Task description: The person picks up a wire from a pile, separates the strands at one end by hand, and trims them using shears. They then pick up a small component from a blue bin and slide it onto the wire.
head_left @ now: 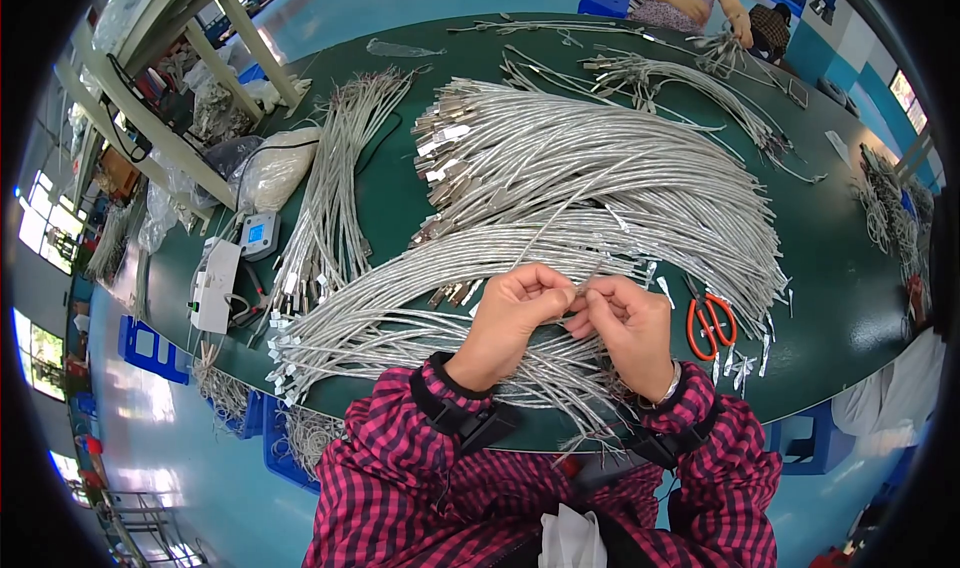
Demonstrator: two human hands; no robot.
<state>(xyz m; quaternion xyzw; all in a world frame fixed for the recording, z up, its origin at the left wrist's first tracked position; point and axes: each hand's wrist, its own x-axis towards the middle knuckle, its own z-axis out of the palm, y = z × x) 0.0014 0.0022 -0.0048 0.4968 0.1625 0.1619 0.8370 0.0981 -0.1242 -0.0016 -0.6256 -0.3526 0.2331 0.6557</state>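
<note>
My left hand [517,313] and my right hand [628,323] meet over the near edge of a dark green table [830,268]. Both pinch the end of one thin silver cable [578,290] between fingertips. Under my hands lies a bundle of silver braided cables [400,313] with white tags at their left ends. A much larger heap of the same cables [600,168] fans out behind them. My sleeves are pink and black plaid, with black straps at the wrists.
Red-handled scissors [710,323] lie just right of my right hand, among white tag scraps. Another cable bundle [335,178] runs along the left. A small blue-screened device [258,234] and a white box [215,286] sit at the left edge. Another person's hands [715,13] work at the far side.
</note>
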